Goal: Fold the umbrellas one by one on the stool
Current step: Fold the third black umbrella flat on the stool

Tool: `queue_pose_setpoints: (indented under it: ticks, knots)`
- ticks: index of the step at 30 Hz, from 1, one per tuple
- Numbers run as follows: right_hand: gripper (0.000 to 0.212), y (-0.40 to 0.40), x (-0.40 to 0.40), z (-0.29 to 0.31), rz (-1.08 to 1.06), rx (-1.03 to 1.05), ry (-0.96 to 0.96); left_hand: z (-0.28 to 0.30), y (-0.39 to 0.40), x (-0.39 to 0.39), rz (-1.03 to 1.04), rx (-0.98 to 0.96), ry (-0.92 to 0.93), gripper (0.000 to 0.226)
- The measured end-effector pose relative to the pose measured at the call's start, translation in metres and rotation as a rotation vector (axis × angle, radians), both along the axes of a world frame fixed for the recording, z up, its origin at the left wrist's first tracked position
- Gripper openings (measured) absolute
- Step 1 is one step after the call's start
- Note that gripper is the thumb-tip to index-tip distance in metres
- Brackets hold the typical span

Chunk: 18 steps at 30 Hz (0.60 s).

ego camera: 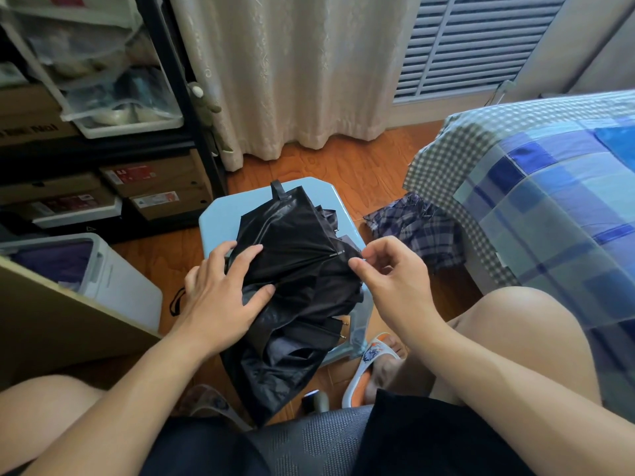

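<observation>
Black umbrella [292,255] on stool [220,214]; left hand [220,290] presses flat; right hand [388,273] pinches fabric.

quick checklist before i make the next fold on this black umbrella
1. Black umbrella on the stool: ok, though its lower part hangs over the near edge.
2. Left hand steadying the canopy: ok, fingers spread flat on the fabric.
3. Right hand on a fold: ok, thumb and finger pinch the fabric edge beside a metal rib tip.
4. Panels smoothed: not ok, the fabric lies bunched and crumpled.
5. Closing strap found: cannot tell, only a loop at the far end shows.
6. Plaid umbrella waiting its turn: ok, on the floor beside the bed, clear of the stool.
</observation>
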State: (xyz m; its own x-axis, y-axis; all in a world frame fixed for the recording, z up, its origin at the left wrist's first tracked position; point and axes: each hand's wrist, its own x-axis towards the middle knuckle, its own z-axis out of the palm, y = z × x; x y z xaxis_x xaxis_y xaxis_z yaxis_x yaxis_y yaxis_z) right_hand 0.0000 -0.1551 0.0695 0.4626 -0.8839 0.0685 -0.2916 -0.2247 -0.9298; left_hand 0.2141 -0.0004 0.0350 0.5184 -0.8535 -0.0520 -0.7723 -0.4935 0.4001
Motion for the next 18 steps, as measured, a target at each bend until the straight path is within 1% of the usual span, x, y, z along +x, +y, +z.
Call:
queue_pose_setpoints:
  ticks: [6, 9, 12, 16, 18]
  knots:
    - [0.021, -0.0005, 0.0002, 0.0032, -0.029, 0.092, -0.016, -0.0005, 0.0003, -0.0004, 0.002, -0.001, 0.005, 0.065]
    - [0.016, -0.0008, -0.0003, 0.0051, -0.001, 0.152, -0.02, -0.0004, -0.0003, 0.0, 0.0, 0.0, 0.004, 0.065]
    - [0.006, -0.0053, 0.0001, 0.0024, -0.025, 0.233, -0.03, -0.0006, 0.0, 0.0005, -0.003, -0.003, 0.003, 0.064]
    - [0.01, -0.0076, -0.0021, 0.0031, -0.014, 0.332, -0.044, 0.0, 0.0004, 0.0001, 0.0, -0.003, 0.01, 0.064]
    - [0.008, -0.0086, -0.0033, 0.0063, 0.001, 0.409, -0.075, 0.0002, -0.0002, 0.0001, 0.002, -0.001, 0.009, 0.064]
